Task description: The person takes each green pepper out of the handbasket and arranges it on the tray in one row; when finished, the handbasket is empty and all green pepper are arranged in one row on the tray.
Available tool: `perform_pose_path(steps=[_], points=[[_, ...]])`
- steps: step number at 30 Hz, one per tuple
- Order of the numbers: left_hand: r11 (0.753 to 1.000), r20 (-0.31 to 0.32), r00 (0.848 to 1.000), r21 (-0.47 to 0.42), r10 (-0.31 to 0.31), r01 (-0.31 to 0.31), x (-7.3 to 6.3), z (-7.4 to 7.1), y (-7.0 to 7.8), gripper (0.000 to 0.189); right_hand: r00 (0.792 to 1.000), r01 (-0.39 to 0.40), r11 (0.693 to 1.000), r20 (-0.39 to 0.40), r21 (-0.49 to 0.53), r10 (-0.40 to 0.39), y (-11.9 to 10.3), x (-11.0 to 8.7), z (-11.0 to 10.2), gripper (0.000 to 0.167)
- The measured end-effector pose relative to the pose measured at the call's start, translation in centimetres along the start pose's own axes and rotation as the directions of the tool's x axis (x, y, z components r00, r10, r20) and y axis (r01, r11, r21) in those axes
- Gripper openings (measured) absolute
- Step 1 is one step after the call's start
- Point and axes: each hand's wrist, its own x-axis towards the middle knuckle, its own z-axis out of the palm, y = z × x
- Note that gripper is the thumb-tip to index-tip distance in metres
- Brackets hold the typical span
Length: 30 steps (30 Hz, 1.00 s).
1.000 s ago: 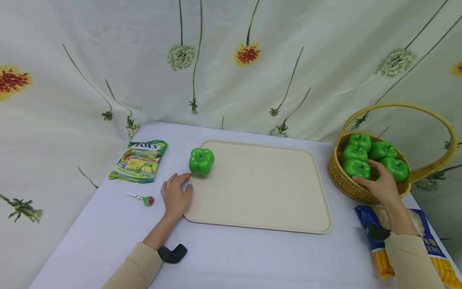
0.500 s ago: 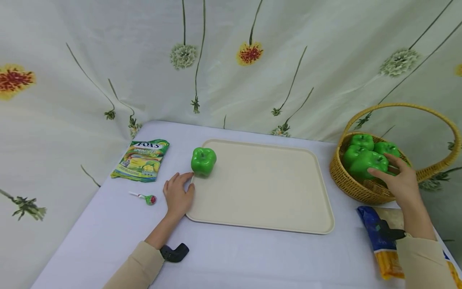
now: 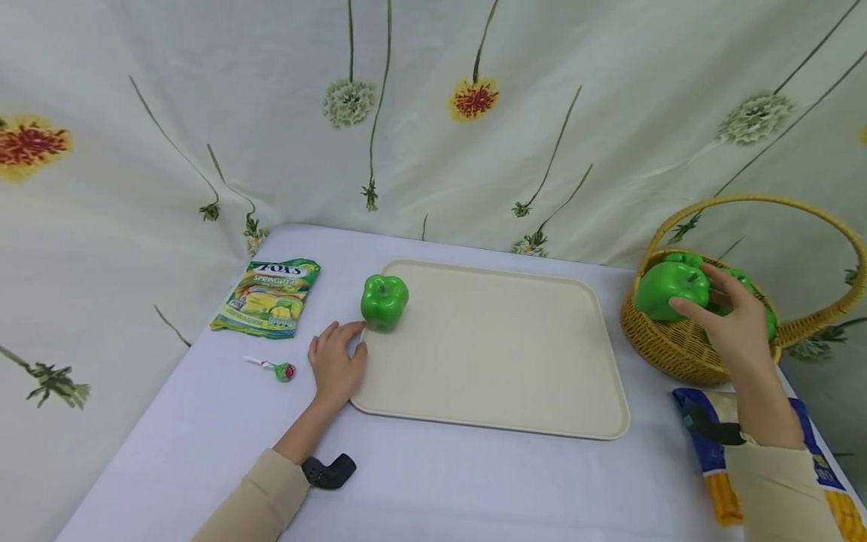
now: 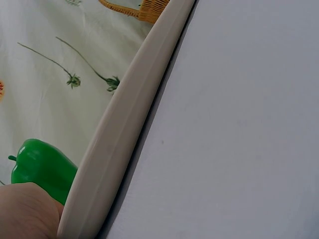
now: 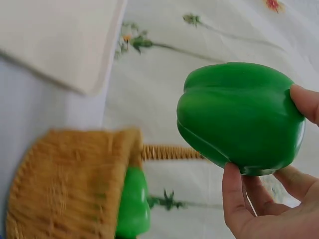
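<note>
A blue bag point(image 3: 713, 458) lies off the near right corner of the tray point(image 3: 491, 357), partly beneath my right sleeve point(image 3: 779, 489) on the white table point(image 3: 467, 482). My left hand point(image 3: 337, 367) rests at the tray's left rim, fingers loosely bent, with no visible hold on anything; whether they press the rim, I cannot tell. Left of the tray lies a lollipop point(image 3: 283, 371). The lone pepper point(image 3: 384, 301) sits on the tray's left edge, just beyond my fingertips; a sweets bag point(image 3: 267, 297) lies farther left.

Right of the tray, my right hand point(image 3: 741, 327) grips the held pepper point(image 3: 667, 291), fingers and thumb spread only to its girth. A second ago it sat in the basket point(image 3: 667, 355) right of the tray; now it is raised over the tray-facing side, more woven floor showing. I judge the grip secure and the pepper free of its neighbours. Other peppers point(image 3: 685, 259) sit behind, partly hidden.

The basket's rim is the near edge to mind; its handle point(image 3: 822, 316) arches above, reaching its side away from the tray. A narrow table strip divides basket and tray, whose wide, low-rimmed face offers most room. Behind hangs a flowered curtain point(image 3: 420, 150).
</note>
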Motion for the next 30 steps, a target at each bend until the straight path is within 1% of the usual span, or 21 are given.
perform_pose_path(steps=[3, 5, 8, 10, 12, 14, 17, 21, 25, 30], points=[[1.0, -0.006, 1.0, -0.001, 0.005, -0.005, 0.1, 0.0, -0.1, 0.036, 1.0, 0.009, 1.0, 0.025, 0.015, -0.009, -0.9, 0.1, 2.1, 0.075], [1.0, -0.01, 1.0, -0.001, 0.01, -0.01, 0.1, 0.1, -0.2, 0.036, 0.998, 0.033, 0.999, 0.043, 0.025, -0.034, -1.6, 0.2, 3.7, 0.075], [1.0, -0.016, 1.0, 0.0, 0.015, -0.015, 0.2, 0.2, -0.3, 0.035, 0.99, 0.118, 0.991, 0.068, 0.068, -0.122, -2.6, 0.1, 6.3, 0.073], [1.0, -0.016, 1.0, 0.002, 0.016, -0.016, 0.2, 0.2, -0.3, 0.035, 0.98, 0.167, 0.98, 0.096, 0.105, -0.177, -3.4, 0.0, 8.0, 0.072], [1.0, -0.015, 1.0, 0.0, 0.016, -0.016, 0.1, 0.2, -0.3, 0.035, 0.968, 0.196, 0.968, 0.13, 0.156, -0.216, -4.3, 0.0, 9.7, 0.071], [1.0, -0.013, 1.0, -0.002, 0.017, -0.017, 0.1, 0.2, -0.3, 0.035, 0.957, 0.2, 0.96, 0.172, 0.194, -0.234, -5.2, 0.0, 11.4, 0.071], [1.0, -0.014, 1.0, -0.008, 0.019, -0.019, 0.0, 0.1, -0.2, 0.035, 0.945, 0.184, 0.954, 0.224, 0.238, -0.238, -6.6, 0.0, 13.9, 0.07], [1.0, -0.016, 1.0, -0.016, 0.024, -0.024, -0.1, 0.1, 0.0, 0.036, 0.932, 0.167, 0.947, 0.268, 0.275, -0.242, -8.5, -0.2, 16.9, 0.071], [1.0, -0.019, 1.0, -0.009, 0.02, -0.021, -0.1, 0.0, 0.1, 0.036, 0.922, 0.15, 0.945, 0.303, 0.29, -0.239, -10.0, -0.3, 19.5, 0.071], [1.0, -0.025, 0.999, -0.011, 0.021, -0.021, -0.1, 0.0, 0.1, 0.035, 0.912, 0.129, 0.951, 0.342, 0.282, -0.226, -11.2, -0.5, 22.2, 0.071]])
